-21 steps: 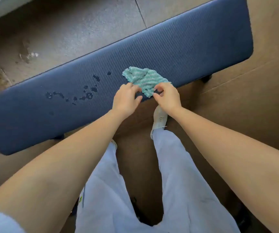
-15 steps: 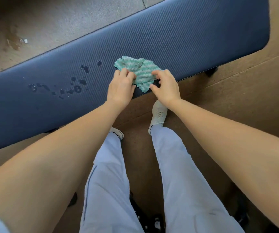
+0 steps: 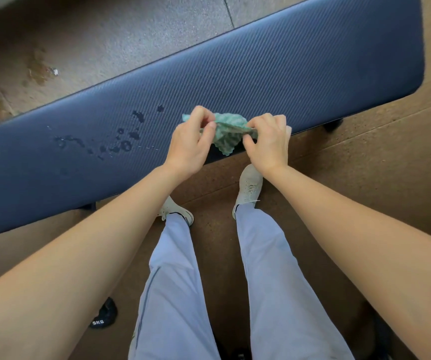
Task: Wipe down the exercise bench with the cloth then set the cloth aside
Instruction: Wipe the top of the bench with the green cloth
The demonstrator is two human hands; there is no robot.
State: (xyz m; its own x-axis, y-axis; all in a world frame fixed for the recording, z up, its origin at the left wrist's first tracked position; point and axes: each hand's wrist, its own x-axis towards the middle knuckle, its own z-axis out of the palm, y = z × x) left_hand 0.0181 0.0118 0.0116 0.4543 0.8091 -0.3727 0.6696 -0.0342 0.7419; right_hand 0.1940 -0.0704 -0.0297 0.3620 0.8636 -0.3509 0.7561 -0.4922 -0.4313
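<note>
Nearest to me there's a small black weight (image 3: 104, 317) marked 5KG on the floor, on my side of the counter (image 3: 300, 74), then pale trousers (image 3: 172, 294) and white shoes (image 3: 249, 185) right at its near edge. Above that edge both hands have the green cloth (image 3: 226, 132) bunched up between them: left hand (image 3: 189, 145) grip pinched tight on its left end, right hand (image 3: 267, 141) grip clamped on the right end. Left of the cloth, water drops (image 3: 121, 139) sit on the counter's dark blue ribbed pad. Stained floor (image 3: 37, 66) beyond the counter.
</note>
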